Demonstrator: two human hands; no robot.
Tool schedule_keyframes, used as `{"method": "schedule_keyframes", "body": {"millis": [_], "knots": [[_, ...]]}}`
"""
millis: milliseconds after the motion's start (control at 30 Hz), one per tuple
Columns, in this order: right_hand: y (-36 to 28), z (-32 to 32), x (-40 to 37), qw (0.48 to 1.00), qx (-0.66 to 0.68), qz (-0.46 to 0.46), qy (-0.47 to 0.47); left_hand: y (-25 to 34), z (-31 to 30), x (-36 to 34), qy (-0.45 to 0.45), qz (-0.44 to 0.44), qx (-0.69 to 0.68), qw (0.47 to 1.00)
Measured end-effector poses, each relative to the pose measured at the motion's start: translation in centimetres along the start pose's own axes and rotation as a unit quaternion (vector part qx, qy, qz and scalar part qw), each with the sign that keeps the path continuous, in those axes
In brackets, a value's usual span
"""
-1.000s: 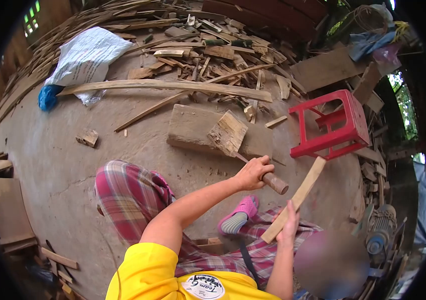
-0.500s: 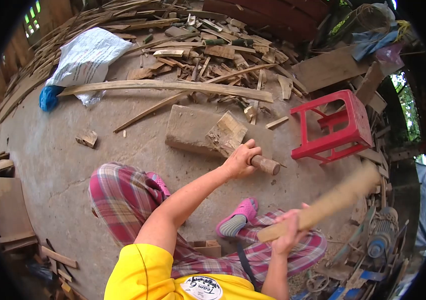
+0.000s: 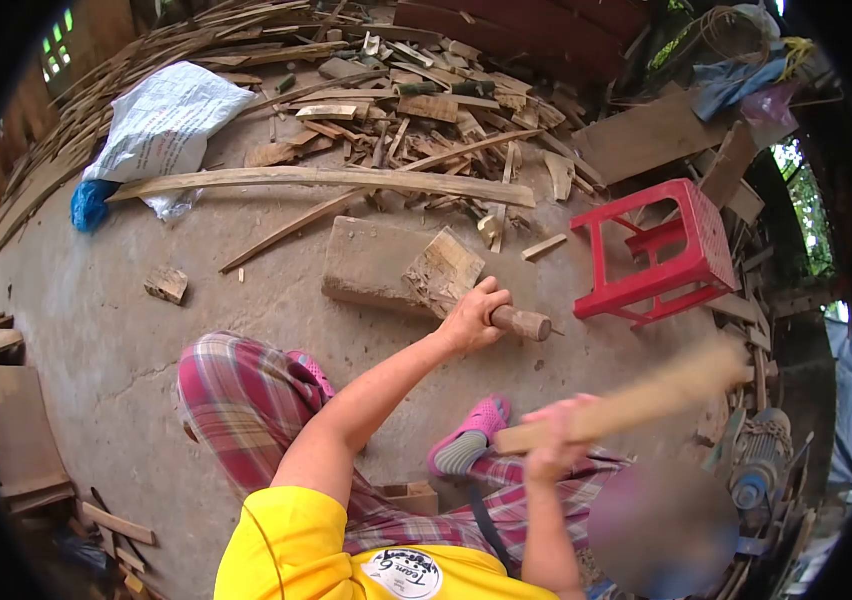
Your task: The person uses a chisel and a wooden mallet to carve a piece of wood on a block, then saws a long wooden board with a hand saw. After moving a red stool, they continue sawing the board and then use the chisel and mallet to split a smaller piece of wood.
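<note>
My left hand [image 3: 476, 317] is wrapped round a wooden piece with a rounded handle-like end [image 3: 523, 322] sticking out to the right. Beyond the fingers, a rough, pale chunk of wood [image 3: 446, 265] rests against a large wooden block [image 3: 371, 260] on the floor; whether it joins the handle is hidden by the hand. In my right hand [image 3: 558, 437], above my right leg, is a long flat piece of wood [image 3: 636, 402]. It points up and to the right, its far end blurred by motion and apart from the handle.
A red plastic stool [image 3: 701, 240] lies tipped on the right, with a motor [image 3: 761, 450] below it. Scrap wood [image 3: 426, 105] is piled at the back beside a white sack [image 3: 171, 120]. A small block [image 3: 167, 283] sits on the left floor. A grey blur [image 3: 661, 530] covers the lower right.
My right hand has moved up and slightly left with the flat wood, which now lies at a shallower angle. My left hand keeps its grip. The whole view has shifted slightly.
</note>
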State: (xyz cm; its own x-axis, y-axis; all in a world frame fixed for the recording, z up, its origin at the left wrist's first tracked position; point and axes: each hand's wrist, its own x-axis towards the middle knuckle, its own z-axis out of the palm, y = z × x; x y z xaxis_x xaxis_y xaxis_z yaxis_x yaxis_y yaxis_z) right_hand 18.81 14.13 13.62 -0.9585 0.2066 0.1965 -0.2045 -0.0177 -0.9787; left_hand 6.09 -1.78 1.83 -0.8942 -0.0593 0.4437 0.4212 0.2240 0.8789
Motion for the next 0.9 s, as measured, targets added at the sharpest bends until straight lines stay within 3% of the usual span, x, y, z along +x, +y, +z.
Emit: {"method": "schedule_keyframes", "body": {"millis": [33, 100, 133, 167, 200, 233, 333, 467, 567, 633, 700, 733, 833, 900], "knots": [[2.9, -1.0, -0.8, 0.989, -0.063, 0.115, -0.065, 0.1, -0.3, 0.3, 0.004, 0.003, 0.002, 1.0], [6.2, -1.8, -0.5, 0.965, -0.195, 0.075, -0.159, 0.1, -0.6, 0.8, 0.038, -0.031, 0.018, 0.999], [6.4, -2.0, 0.0, 0.965, -0.194, 0.071, -0.163, -0.3, -0.8, 1.5, 0.116, -0.027, 0.025, 0.993], [4.6, -1.4, 0.1, 0.969, -0.145, 0.144, -0.139, -1.0, -0.9, 1.6, 0.191, -0.031, 0.03, 0.981], [3.7, -1.5, -0.3, 0.965, -0.095, 0.22, -0.104, -2.3, -1.9, 2.4, 0.2, -0.02, 0.002, 0.98], [4.0, -1.9, -0.4, 0.965, -0.096, 0.223, -0.099, -3.0, -2.2, 3.0, 0.285, -0.069, -0.065, 0.954], [6.0, -2.2, 0.7, 0.941, -0.115, 0.3, -0.105, -2.2, -4.5, 4.1, 0.319, -0.073, -0.104, 0.939], [12.6, -3.4, 0.3, 0.926, -0.158, 0.306, -0.154, -1.1, -5.5, 3.8, 0.299, -0.111, -0.138, 0.938], [11.9, -1.9, 0.3, 0.904, -0.15, 0.355, -0.184, -1.3, -5.3, 3.5, 0.285, -0.125, -0.118, 0.943], [12.2, -1.1, 0.3, 0.901, -0.161, 0.351, -0.195, -2.0, -4.9, 3.7, 0.305, -0.152, -0.193, 0.92], [12.1, -0.4, 0.1, 0.898, -0.258, 0.282, -0.219, -2.5, -5.1, 3.8, 0.323, -0.163, -0.226, 0.905], [13.2, -0.7, 0.3, 0.887, -0.324, 0.205, -0.256, -2.6, -5.5, 3.9, 0.339, -0.173, -0.258, 0.888], [12.8, 0.2, 0.3, 0.87, -0.358, 0.227, -0.254, -3.3, -7.7, 4.5, 0.333, -0.242, -0.305, 0.859], [13.4, -0.1, 0.5, 0.875, -0.341, 0.231, -0.255, -4.1, -9.2, 4.4, 0.39, -0.231, -0.368, 0.811]]}}
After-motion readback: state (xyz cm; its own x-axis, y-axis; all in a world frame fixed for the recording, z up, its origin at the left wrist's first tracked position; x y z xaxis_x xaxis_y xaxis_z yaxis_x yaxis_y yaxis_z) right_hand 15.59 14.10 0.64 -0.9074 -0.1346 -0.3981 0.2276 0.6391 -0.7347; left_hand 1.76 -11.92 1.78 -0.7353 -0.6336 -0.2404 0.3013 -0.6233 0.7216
